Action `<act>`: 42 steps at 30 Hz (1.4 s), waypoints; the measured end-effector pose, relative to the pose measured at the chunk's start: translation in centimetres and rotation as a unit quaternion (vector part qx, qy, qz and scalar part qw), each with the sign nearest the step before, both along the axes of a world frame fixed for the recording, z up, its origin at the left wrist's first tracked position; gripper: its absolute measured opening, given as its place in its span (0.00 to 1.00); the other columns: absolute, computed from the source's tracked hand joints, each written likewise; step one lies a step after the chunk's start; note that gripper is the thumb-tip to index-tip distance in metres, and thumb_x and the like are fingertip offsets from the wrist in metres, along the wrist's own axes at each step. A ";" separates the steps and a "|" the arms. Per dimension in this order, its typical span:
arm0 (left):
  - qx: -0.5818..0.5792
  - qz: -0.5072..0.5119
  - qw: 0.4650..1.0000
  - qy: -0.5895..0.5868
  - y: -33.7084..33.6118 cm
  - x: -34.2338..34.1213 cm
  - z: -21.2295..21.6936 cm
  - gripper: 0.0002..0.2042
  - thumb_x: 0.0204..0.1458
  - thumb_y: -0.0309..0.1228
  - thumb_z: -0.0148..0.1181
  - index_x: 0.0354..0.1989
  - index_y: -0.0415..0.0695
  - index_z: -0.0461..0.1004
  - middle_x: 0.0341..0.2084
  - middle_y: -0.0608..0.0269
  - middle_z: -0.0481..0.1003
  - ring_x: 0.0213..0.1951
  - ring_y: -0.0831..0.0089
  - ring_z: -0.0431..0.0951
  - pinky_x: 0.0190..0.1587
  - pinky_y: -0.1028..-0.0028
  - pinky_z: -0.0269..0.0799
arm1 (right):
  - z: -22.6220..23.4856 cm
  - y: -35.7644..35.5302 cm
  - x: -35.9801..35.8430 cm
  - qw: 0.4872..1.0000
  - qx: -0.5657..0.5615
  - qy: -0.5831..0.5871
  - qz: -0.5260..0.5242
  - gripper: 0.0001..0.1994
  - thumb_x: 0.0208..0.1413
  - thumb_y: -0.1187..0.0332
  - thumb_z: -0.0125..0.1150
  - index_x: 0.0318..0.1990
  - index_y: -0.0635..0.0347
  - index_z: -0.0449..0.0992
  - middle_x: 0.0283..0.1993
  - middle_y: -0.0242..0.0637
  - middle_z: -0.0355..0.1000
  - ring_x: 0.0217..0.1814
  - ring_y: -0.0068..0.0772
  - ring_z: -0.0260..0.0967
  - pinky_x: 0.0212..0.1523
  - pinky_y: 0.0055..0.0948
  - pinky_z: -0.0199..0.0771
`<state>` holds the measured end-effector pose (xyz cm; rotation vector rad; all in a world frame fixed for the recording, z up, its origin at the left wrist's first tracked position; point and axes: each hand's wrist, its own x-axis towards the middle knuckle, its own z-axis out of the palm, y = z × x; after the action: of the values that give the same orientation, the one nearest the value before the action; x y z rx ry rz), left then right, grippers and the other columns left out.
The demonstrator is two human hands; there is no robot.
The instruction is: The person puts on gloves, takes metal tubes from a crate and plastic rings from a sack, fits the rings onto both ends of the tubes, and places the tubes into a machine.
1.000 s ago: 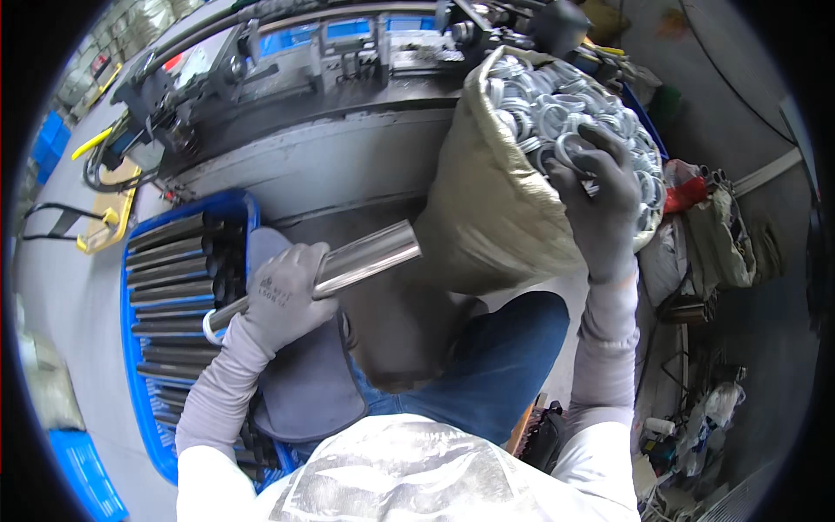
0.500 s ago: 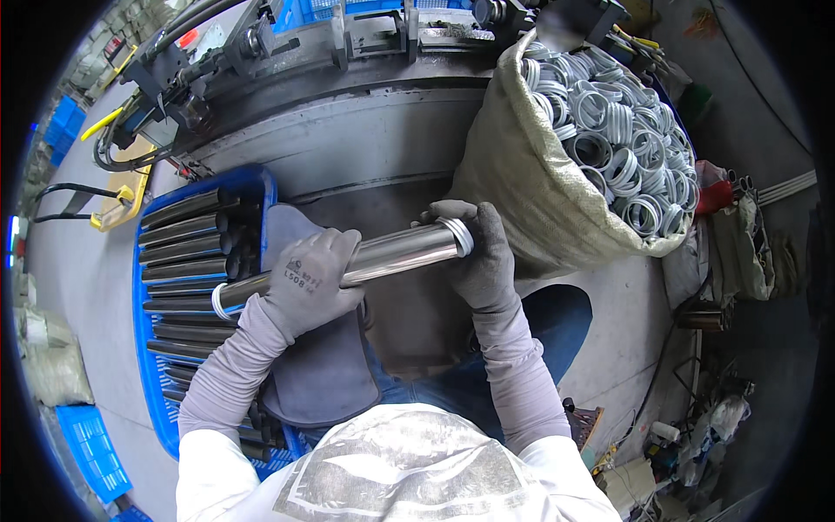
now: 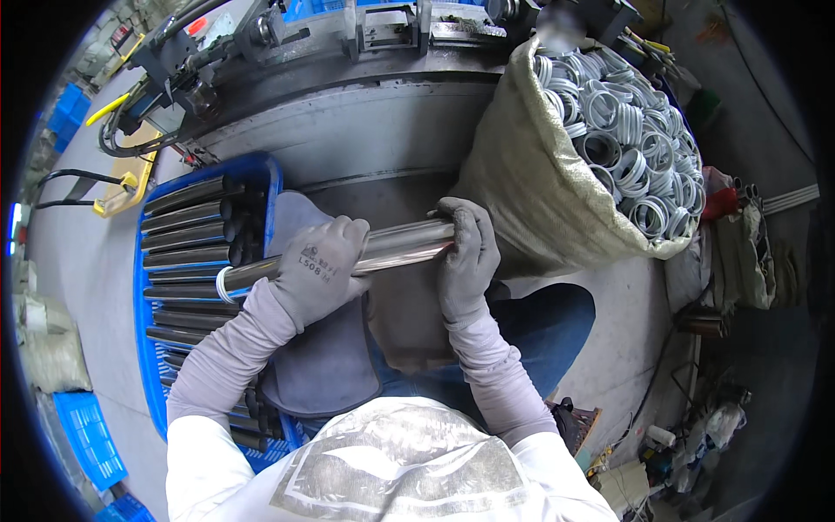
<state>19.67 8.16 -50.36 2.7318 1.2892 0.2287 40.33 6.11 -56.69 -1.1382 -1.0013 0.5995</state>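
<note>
A shiny metal tube (image 3: 404, 245) lies across my lap area, tilted slightly up to the right. My left hand (image 3: 320, 264), in a grey glove, is closed around its left half. A white plastic ring (image 3: 224, 284) encircles the tube's left end, beyond that hand. My right hand (image 3: 467, 257), gloved in grey too, is closed over the right end, which its fingers and palm cover. No ring shows at that end now.
At the left, a blue basket (image 3: 274, 174) holds several dark tubes (image 3: 187, 217). To the right front stands a woven sack (image 3: 513, 165) full of white rings (image 3: 631, 130). A metal machine bench (image 3: 348, 113) runs along the far side. A grey padded seat (image 3: 322, 374) lies below my left hand.
My right hand has moved slightly left and now covers the tube's right end. The white ring seen there before is out of sight. My left hand keeps its grip.
</note>
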 end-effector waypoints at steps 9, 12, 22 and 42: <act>-0.038 -0.022 0.999 0.032 0.8 -0.1 1.9 0.32 0.49 0.41 0.73 0.60 0.40 0.67 0.43 0.51 0.78 0.48 0.54 0.81 0.53 0.57 0.77 | 0.2 0.4 4.6 0.994 -0.057 0.084 0.046 0.23 0.79 0.58 0.44 0.60 0.71 0.77 0.55 0.46 0.78 0.53 0.36 0.78 0.59 0.36 0.78; 0.125 -0.043 0.991 -0.007 5.3 -1.1 2.4 0.27 0.53 0.36 0.66 0.62 0.41 0.72 0.47 0.48 0.77 0.49 0.51 0.79 0.53 0.55 0.73 | 3.1 1.1 3.7 0.997 -0.021 -0.074 0.006 0.27 0.80 0.55 0.41 0.70 0.71 0.68 0.64 0.49 0.73 0.65 0.39 0.73 0.66 0.38 0.74; 0.289 0.129 0.947 0.050 30.8 8.2 10.4 0.26 0.54 0.29 0.67 0.64 0.46 0.72 0.55 0.47 0.78 0.59 0.47 0.77 0.64 0.53 0.71 | -3.8 0.1 7.5 0.935 -0.252 -0.143 0.204 0.24 0.68 0.64 0.66 0.65 0.71 0.74 0.54 0.44 0.81 0.56 0.28 0.76 0.58 0.30 0.76; 0.253 -0.040 0.951 -0.175 19.5 -0.7 1.5 0.26 0.59 0.35 0.64 0.66 0.41 0.72 0.60 0.43 0.76 0.63 0.42 0.74 0.68 0.49 0.67 | 17.5 5.5 23.0 0.761 0.040 -0.641 -0.092 0.32 0.56 0.81 0.68 0.70 0.61 0.72 0.65 0.43 0.77 0.69 0.42 0.74 0.69 0.40 0.73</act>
<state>18.94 27.62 -48.83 2.9285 1.1365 1.1208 63.37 11.59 -39.15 -1.5329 -1.9932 -0.5452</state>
